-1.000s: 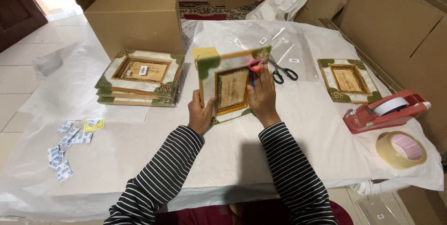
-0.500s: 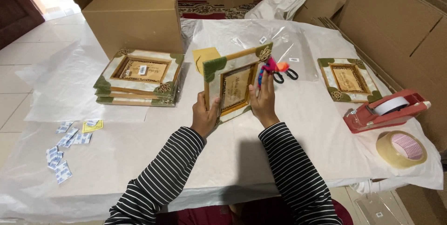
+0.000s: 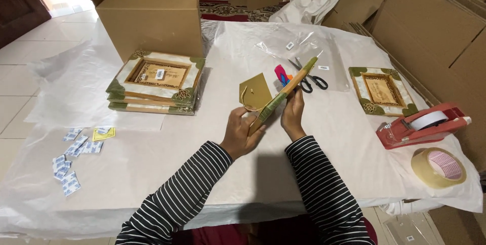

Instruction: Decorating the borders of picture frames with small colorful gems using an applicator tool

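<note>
Two hands hold one picture frame (image 3: 283, 95) edge-on near the middle of the view, tilted so its green and gold edge runs from lower left up to upper right. The left hand (image 3: 239, 132) grips the frame's lower end, fingers wrapped around it, just below a gold folded stand (image 3: 255, 92) with a small cord loop. The right hand (image 3: 292, 116) is closed on the frame's right side, fingers lying along it. Just behind the frame, a red and blue object shows at its upper edge; what it is cannot be told.

Left of centre sits a stack of frames (image 3: 156, 83) with green corners, in front of a cardboard box (image 3: 152, 22). Scissors (image 3: 310, 77) lie just beyond the held frame on a clear plastic sheet (image 3: 298, 47). Another single frame (image 3: 381, 90) lies flat toward the right. A red tape dispenser (image 3: 420, 126) and a roll of tape (image 3: 438, 167) sit at the lower right. Small white packets (image 3: 71, 161) are scattered at the lower left of the table (image 3: 152, 164).
</note>
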